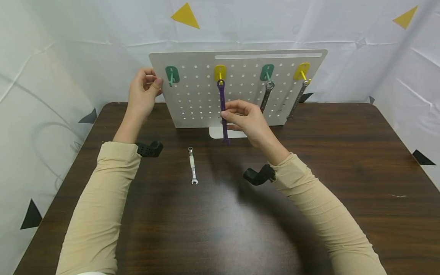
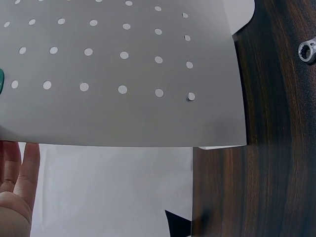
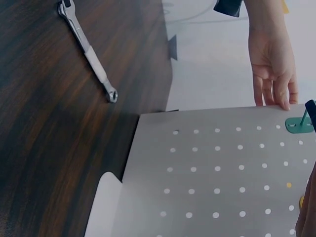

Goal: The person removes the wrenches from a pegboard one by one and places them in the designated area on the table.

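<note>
My left hand (image 1: pixel 142 89) holds the left edge of a grey pegboard (image 1: pixel 199 57), thumb in front; in the right wrist view its fingers (image 3: pixel 269 91) reach the board's edge. With thumb and fingers, my right hand (image 1: pixel 252 122) pinches the shaft of a purple combination wrench (image 1: pixel 221 95). The wrench hangs upright, ring end up at the tip of a yellow hook (image 1: pixel 220 70), open end down. A silver combination wrench (image 1: pixel 192 164) with a white wrap round its middle lies on the table, in front of the board.
Two dark metal wrenches hang farther right: one wrench (image 1: pixel 266 97) on a green hook (image 1: pixel 266 71), another wrench (image 1: pixel 298 99) on a yellow hook (image 1: pixel 302 70). Another green hook (image 1: pixel 172 74) is near the board's left edge. A pale foot (image 1: pixel 216 133) supports the board on the dark wooden table (image 1: pixel 172 221).
</note>
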The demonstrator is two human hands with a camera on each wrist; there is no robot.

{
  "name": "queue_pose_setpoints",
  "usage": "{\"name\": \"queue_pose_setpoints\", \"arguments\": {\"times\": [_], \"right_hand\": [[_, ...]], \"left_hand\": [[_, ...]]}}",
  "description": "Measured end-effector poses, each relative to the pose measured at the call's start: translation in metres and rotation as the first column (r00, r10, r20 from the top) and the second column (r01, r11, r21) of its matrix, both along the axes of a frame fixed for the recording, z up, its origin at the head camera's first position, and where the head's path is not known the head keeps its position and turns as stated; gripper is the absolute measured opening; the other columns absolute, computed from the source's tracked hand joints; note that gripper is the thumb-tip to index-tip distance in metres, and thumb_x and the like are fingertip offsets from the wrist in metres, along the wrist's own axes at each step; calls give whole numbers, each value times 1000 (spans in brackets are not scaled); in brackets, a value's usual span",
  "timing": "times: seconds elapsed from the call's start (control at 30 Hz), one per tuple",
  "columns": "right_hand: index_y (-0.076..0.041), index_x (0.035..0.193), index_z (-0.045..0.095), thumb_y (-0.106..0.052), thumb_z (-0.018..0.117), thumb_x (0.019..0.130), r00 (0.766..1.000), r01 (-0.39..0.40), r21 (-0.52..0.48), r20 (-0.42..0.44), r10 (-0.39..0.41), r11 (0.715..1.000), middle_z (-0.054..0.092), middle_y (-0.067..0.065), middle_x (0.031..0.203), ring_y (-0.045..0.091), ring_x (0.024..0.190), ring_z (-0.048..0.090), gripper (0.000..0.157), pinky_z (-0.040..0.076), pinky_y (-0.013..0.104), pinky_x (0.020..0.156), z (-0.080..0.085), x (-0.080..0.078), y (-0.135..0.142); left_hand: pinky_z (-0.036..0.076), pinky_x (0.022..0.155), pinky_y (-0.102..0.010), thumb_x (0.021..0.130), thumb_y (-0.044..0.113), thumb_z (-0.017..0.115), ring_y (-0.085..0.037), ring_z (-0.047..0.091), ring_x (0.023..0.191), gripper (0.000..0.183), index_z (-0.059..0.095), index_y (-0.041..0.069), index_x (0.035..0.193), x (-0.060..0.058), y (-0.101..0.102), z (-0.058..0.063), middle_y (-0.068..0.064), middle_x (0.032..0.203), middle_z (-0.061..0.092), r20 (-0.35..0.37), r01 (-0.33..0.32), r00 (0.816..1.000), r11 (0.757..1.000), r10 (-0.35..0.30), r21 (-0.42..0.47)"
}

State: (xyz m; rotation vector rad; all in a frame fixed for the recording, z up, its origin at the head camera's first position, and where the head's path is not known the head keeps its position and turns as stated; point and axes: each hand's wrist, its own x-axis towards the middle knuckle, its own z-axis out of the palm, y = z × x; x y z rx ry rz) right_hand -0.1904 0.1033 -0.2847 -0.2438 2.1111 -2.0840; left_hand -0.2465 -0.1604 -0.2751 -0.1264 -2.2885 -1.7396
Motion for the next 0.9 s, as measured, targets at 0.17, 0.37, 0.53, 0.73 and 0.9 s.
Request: {"name": "queue_pose_setpoints", "arguments": {"times": [0.17,0.37,0.53,0.73,0.9], "right_hand": [[6,113,56,0,60,91,1000,2,-12,0,-2,1000,62,-6,82,4,77,65,23,60,26,75,1,1,-1],[5,113,57,-2,61,91,1000,-1,-6,-5,1,1000,63,-4,86,6,78,65,24,60,27,76,0,0,1],[5,114,57,-3,61,92,1000,-6,2,-11,6,1000,63,-2,87,6,79,65,24,60,27,77,0,0,2],[5,113,57,-3,60,92,1000,-10,-20,1,10,1000,63,-5,85,7,79,65,23,60,28,78,1,1,1],[4,111,58,-2,60,91,1000,-11,-44,5,11,999,64,-5,84,8,79,66,21,61,28,76,2,1,2]], "left_hand": [[50,102,-40,97,20,52,-4,54,94,8,50,17,105,1,0,0,9,95,50,10,2,1000,1000,-2,1],[50,102,-39,98,20,51,-4,54,95,9,50,17,106,1,0,0,9,96,50,7,2,1000,1000,-2,-9],[51,102,-39,98,20,51,-4,54,94,9,50,17,106,0,0,0,8,96,50,-1,3,1000,1000,-3,-16],[51,102,-39,98,19,52,-4,55,94,8,50,17,105,-1,-1,-1,7,97,51,7,-1,1000,1000,1,-16],[51,102,-39,98,19,52,-4,55,95,8,50,17,106,-1,-1,-2,7,97,51,13,0,1000,1000,0,-10]]}}
